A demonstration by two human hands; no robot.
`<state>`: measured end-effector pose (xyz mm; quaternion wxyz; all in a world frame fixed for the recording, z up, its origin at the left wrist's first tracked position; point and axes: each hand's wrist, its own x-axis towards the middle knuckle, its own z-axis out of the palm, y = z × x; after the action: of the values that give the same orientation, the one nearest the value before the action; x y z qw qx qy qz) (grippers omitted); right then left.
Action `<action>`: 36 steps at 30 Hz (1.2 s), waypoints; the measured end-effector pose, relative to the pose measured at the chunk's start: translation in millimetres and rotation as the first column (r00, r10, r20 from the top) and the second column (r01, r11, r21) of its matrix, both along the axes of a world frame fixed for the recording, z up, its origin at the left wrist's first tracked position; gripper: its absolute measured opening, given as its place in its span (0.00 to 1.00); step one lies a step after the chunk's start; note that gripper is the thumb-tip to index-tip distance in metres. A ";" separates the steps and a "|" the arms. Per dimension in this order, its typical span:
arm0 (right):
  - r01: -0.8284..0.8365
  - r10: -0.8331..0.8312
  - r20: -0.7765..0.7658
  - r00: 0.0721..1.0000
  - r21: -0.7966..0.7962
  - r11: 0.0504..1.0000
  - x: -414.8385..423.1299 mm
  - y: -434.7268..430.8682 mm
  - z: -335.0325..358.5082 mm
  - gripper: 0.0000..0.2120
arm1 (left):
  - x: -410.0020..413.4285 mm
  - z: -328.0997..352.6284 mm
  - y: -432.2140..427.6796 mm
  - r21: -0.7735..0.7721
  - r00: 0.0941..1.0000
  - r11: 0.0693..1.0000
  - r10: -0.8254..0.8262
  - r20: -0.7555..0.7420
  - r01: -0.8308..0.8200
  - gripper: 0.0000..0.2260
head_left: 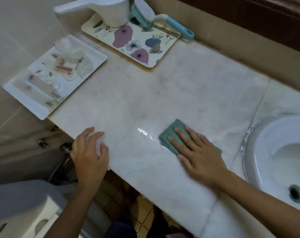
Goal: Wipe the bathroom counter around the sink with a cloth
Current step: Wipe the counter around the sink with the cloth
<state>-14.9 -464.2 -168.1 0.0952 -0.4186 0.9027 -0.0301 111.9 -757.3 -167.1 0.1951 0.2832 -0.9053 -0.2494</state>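
Note:
A folded green cloth [171, 133] lies flat on the pale marble counter [145, 93], left of the white sink [279, 152]. My right hand [197, 153] presses down on the cloth with its fingers spread and covers most of it. A wet shine shows on the marble just left of the cloth. My left hand [90, 152] rests on the counter's front left edge, fingers apart and curled a little, holding nothing.
A floral tray [145, 47] at the back holds a white scoop [108, 9] and a teal scrub brush [156, 18]. A white tray [25, 98] of small toiletries overhangs the counter's left end. A toilet tank [25, 203] stands lower left.

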 end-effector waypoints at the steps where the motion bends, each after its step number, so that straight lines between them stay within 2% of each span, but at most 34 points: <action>1: 0.142 -0.142 0.005 0.990 -0.014 0.990 -13.3 -17.8 0.2 0.26 | 6.6 -3.1 -7.7 -0.002 0.999 1.000 0.005 0.038 -0.005 0.16; 3: 0.377 -0.377 0.014 0.926 -0.056 0.924 -33.1 -60.4 -3.9 0.26 | 14.3 -11.4 -14.3 0.005 0.996 1.000 -0.017 0.085 0.016 0.17; 5: 0.486 -0.485 0.031 0.874 -0.053 0.872 -41.5 -114.7 -5.3 0.27 | 17.1 -16.0 -23.1 -0.001 0.995 0.998 -0.065 0.077 0.065 0.18; 8: 0.473 -0.467 0.095 0.879 -0.060 0.879 -23.8 -185.5 -2.8 0.28 | 13.3 -15.9 -33.8 0.058 0.998 0.996 -0.062 0.009 0.061 0.17; 12: 0.306 -0.293 0.138 0.946 -0.084 0.948 42.5 -229.6 0.9 0.28 | 11.2 -11.8 -46.5 0.149 0.991 0.987 -0.044 -0.126 0.063 0.15; 17: 0.103 -0.101 0.063 0.993 -0.021 0.995 108.7 -181.7 0.0 0.29 | 19.0 -10.4 -46.3 0.325 0.985 0.943 -0.012 -0.173 0.069 0.12; 20: 0.079 -0.080 0.047 0.996 0.025 0.997 127.9 -125.9 3.7 0.29 | 16.9 -4.2 -28.9 0.341 0.970 0.917 -0.146 -0.195 0.207 0.10; 23: 0.184 -0.186 0.040 0.982 0.052 0.982 141.0 -69.5 8.0 0.27 | 6.9 -0.1 -6.8 0.303 0.923 0.874 -0.336 -0.186 0.379 0.10; 26: 0.451 -0.453 0.065 0.889 0.053 0.891 160.6 -11.3 16.7 0.26 | -3.1 2.2 13.1 0.267 0.854 0.811 -0.499 -0.151 0.521 0.12; 30: 0.737 -0.735 0.077 0.673 0.012 0.676 149.2 34.4 16.0 0.26 | -26.9 -2.6 36.2 0.170 0.762 0.748 -0.646 -0.035 0.642 0.14; 34: 0.862 -0.859 0.074 0.506 -0.030 0.505 85.6 8.9 7.7 0.29 | -60.1 -1.7 51.1 0.090 0.734 0.735 -0.677 0.052 0.672 0.17; 36: 0.854 -0.851 0.067 0.521 -0.043 0.519 63.6 -18.3 6.6 0.30 | -75.7 -4.9 44.3 0.047 0.741 0.750 -0.660 0.119 0.660 0.19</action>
<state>48.7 -482.5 -161.5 0.0706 0.0740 0.9884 -0.1123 36.2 -713.0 -172.0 0.0355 -0.0399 -0.9571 -0.2847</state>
